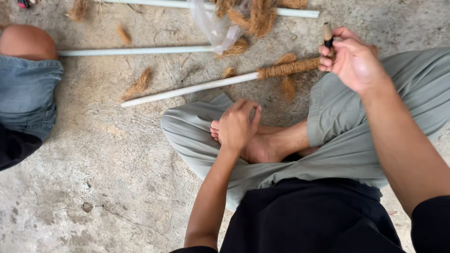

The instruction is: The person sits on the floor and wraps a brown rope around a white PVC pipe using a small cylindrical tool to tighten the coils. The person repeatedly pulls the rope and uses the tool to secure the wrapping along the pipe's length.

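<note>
I sit cross-legged on a concrete floor in grey trousers. My right hand (352,58) is raised over my right knee, fingers closed on a small stick-like tool (327,33) with a pale tip and dark band. It hovers at the coir-wrapped end (289,68) of a white pipe (187,89) lying slanted on the floor. My left hand (238,124) rests loosely curled on my bare foot (262,146), holding nothing that I can see.
Two more white pipes (136,50) (197,4) lie farther off. A heap of brown coir fibre (255,16) and clear plastic (213,26) sits at the top. Loose fibre tufts (138,85) are scattered. Another person's knee in denim shorts (28,89) is at left.
</note>
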